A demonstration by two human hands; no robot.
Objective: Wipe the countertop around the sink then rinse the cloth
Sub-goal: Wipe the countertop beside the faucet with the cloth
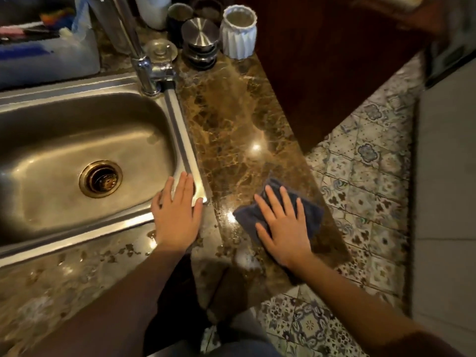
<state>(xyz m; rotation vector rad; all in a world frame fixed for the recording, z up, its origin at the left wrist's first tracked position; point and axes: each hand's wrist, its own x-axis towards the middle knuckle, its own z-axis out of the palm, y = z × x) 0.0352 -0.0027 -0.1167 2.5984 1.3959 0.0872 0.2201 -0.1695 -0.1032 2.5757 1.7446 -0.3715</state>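
Observation:
A dark blue cloth (311,215) lies flat on the brown marble countertop (231,124) to the right of the steel sink (177,130). My right hand (282,225) presses down on the cloth with fingers spread. My left hand (177,212) rests flat and empty on the sink's front right corner rim, fingers together. The sink basin holds nothing but its brass drain (101,179). The chrome faucet (146,65) rises at the sink's back right corner.
At the back of the counter stand a white ribbed pot (239,34), stacked steel lids (201,39) and dark cups (179,14). A plastic bin (49,47) sits behind the sink. The counter's right edge drops to patterned floor tiles (360,176).

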